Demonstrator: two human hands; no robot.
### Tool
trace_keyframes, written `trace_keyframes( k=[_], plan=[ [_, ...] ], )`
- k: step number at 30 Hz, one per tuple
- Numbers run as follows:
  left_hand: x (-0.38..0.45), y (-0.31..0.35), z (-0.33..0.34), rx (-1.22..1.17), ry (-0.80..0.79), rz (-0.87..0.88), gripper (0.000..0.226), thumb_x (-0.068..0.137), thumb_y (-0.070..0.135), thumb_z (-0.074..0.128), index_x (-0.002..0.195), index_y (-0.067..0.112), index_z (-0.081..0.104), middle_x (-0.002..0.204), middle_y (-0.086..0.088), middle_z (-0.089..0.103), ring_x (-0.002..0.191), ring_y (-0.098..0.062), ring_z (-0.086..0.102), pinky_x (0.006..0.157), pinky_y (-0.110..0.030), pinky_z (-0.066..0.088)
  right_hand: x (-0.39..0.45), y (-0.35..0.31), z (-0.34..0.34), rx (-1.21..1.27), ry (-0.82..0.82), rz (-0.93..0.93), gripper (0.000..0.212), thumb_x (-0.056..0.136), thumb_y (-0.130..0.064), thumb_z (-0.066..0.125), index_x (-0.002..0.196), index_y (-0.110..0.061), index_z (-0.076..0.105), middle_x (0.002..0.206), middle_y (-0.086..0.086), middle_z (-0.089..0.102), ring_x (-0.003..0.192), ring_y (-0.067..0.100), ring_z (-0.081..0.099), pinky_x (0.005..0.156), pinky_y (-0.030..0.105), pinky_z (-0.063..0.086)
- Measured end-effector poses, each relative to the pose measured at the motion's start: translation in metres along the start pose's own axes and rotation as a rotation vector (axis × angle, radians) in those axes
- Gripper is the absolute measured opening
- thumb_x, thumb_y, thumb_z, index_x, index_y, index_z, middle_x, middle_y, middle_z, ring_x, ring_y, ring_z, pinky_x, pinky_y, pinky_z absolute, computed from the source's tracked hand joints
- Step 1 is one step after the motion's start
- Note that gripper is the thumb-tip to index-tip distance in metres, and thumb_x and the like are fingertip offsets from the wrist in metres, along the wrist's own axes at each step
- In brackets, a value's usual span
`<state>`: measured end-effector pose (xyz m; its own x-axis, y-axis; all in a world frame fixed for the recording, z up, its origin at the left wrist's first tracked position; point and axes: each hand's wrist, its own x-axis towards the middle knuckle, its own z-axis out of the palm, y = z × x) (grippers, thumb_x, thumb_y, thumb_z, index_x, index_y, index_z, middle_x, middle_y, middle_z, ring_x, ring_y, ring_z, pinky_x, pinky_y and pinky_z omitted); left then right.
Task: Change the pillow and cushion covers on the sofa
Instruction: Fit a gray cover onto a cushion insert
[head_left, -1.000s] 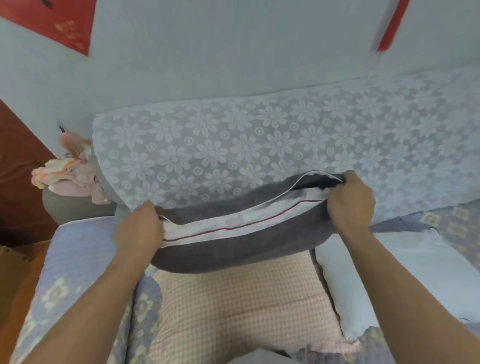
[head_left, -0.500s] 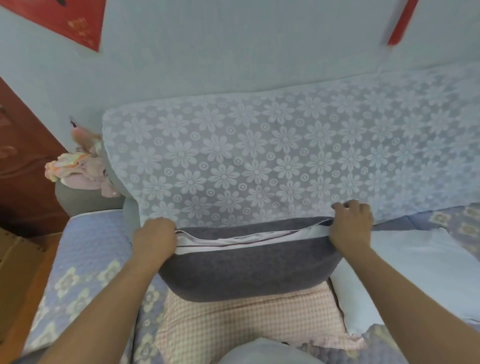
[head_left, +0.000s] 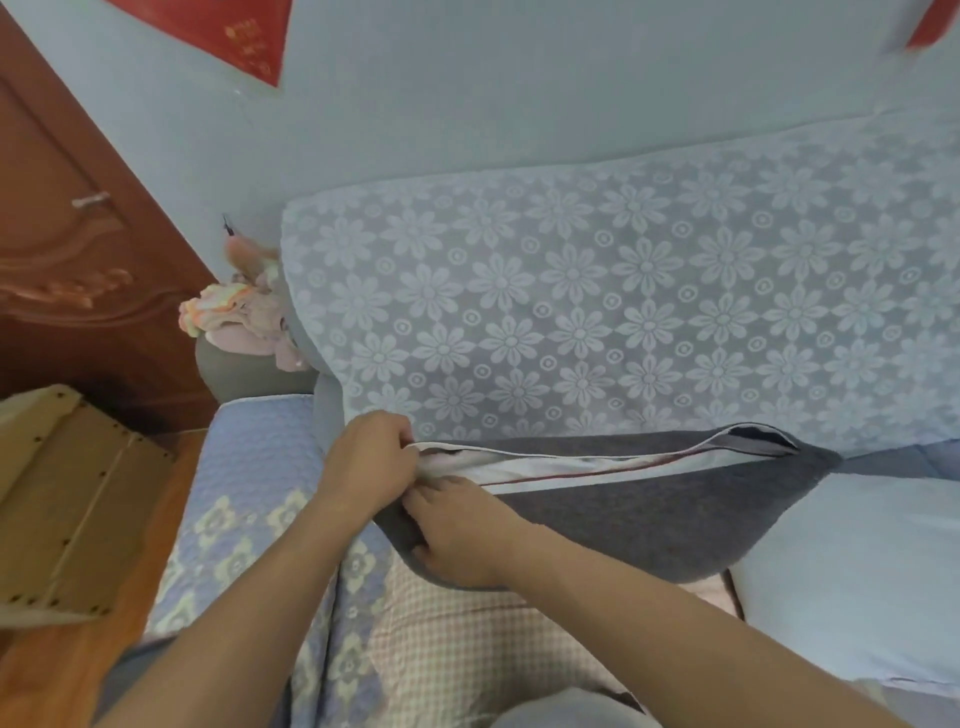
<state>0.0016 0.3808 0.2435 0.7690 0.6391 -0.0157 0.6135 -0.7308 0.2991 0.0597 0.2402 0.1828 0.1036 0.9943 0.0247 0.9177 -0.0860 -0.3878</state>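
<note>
A dark grey cushion cover lies against the sofa's backrest, its top opening showing the white inner pillow with a red line. My left hand pinches the opening's left end. My right hand sits just beside it and grips the grey cover's front edge at the same corner. The right end of the opening gapes loose. Under the grey cushion lies a pink checked pillow.
A white flower-lace throw covers the backrest. A white pillow lies at the right, a blue quilted seat cover at the left. Pink cloths sit on the armrest. A cardboard box and a wooden door stand at the left.
My right hand let go of the opening's right end and moved across to the left corner beside my left hand. The view shifted left.
</note>
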Motion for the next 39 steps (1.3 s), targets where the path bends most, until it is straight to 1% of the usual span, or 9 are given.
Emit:
trace_keyframes(
  k=[6,8,11,15,21,27,31,34,39],
  plan=[
    [-0.008,-0.014,0.015,-0.053,-0.187,0.228,0.011,0.086,0.015,0.066,0.081,0.025,0.068,0.083,0.011,0.054,0.086,-0.017,0.057,0.068,-0.029,0.04,0.022,0.0,0.004,-0.185,-0.418,0.207,0.073,0.093,-0.057,0.053,0.152,-0.019,0.033,0.159,0.012,0.028,0.144,0.035,0.026,0.117,0.052,0.024],
    [-0.011,-0.032,0.009,-0.335,-0.289,0.2,0.014,0.093,0.027,0.071,0.105,0.033,0.072,0.106,0.016,0.057,0.104,-0.004,0.057,0.084,-0.018,0.042,0.014,-0.001,0.001,-0.055,-0.33,0.181,0.057,0.094,-0.047,0.056,0.145,-0.026,0.039,0.158,0.01,0.027,0.141,0.037,0.026,0.113,0.054,0.024],
    [-0.031,-0.052,0.004,-0.987,-0.316,-0.171,0.028,0.102,0.041,0.054,0.127,0.036,0.066,0.129,0.018,0.063,0.12,0.003,0.057,0.097,-0.023,0.046,-0.007,0.004,0.005,-0.043,-0.149,0.224,0.061,0.094,-0.028,0.056,0.148,-0.039,0.029,0.157,0.011,0.027,0.136,0.04,0.029,0.114,0.054,0.022],
    [-0.053,-0.055,0.027,-1.275,-0.361,-0.287,0.038,0.104,0.006,0.045,0.129,0.026,0.066,0.127,0.002,0.07,0.121,-0.016,0.065,0.099,-0.047,0.053,-0.025,-0.002,0.009,-0.096,0.076,0.119,0.055,0.084,-0.024,0.062,0.138,-0.023,0.048,0.139,0.012,0.045,0.122,0.036,0.041,0.106,0.05,0.037],
    [-0.031,-0.054,0.04,-0.943,-0.182,-0.142,0.029,0.102,0.009,0.057,0.126,0.022,0.067,0.128,0.008,0.068,0.122,-0.01,0.061,0.107,-0.035,0.049,-0.029,0.001,-0.022,-0.031,0.045,0.319,0.028,0.093,-0.033,0.059,0.114,-0.016,0.053,0.111,0.008,0.059,0.099,0.03,0.055,0.079,0.041,0.042],
    [-0.031,-0.038,0.04,-1.177,0.068,-0.252,0.021,0.104,0.013,0.054,0.11,0.019,0.073,0.105,0.006,0.077,0.106,-0.01,0.07,0.086,-0.018,0.053,-0.059,0.039,-0.067,0.273,0.167,0.379,0.027,0.091,-0.03,0.068,0.072,-0.025,0.05,0.075,-0.007,0.053,0.078,0.016,0.05,0.068,0.032,0.037],
    [-0.029,-0.015,0.045,-1.217,-0.015,-0.214,0.022,0.106,0.017,0.05,0.114,0.018,0.071,0.107,0.006,0.076,0.106,-0.009,0.069,0.089,-0.026,0.053,-0.058,0.038,-0.059,0.448,0.154,0.357,0.01,0.088,-0.026,0.071,0.093,-0.027,0.062,0.095,-0.009,0.058,0.092,0.009,0.051,0.085,0.028,0.044],
    [-0.029,-0.009,0.045,-1.208,0.003,-0.205,0.018,0.105,0.013,0.051,0.107,0.015,0.069,0.098,0.004,0.075,0.096,-0.009,0.07,0.081,-0.025,0.053,-0.042,0.029,-0.039,0.245,0.16,0.249,0.033,0.084,-0.037,0.07,0.114,-0.025,0.063,0.112,-0.008,0.057,0.103,0.016,0.045,0.095,0.028,0.038],
    [-0.034,-0.017,0.049,-1.298,0.005,-0.261,0.018,0.102,0.008,0.056,0.112,0.013,0.069,0.105,-0.007,0.075,0.102,-0.02,0.069,0.093,-0.039,0.054,-0.014,0.022,-0.015,0.127,0.023,0.131,0.021,0.086,-0.03,0.067,0.096,-0.012,0.062,0.109,0.005,0.062,0.102,0.029,0.052,0.096,0.043,0.042]
  ],
)
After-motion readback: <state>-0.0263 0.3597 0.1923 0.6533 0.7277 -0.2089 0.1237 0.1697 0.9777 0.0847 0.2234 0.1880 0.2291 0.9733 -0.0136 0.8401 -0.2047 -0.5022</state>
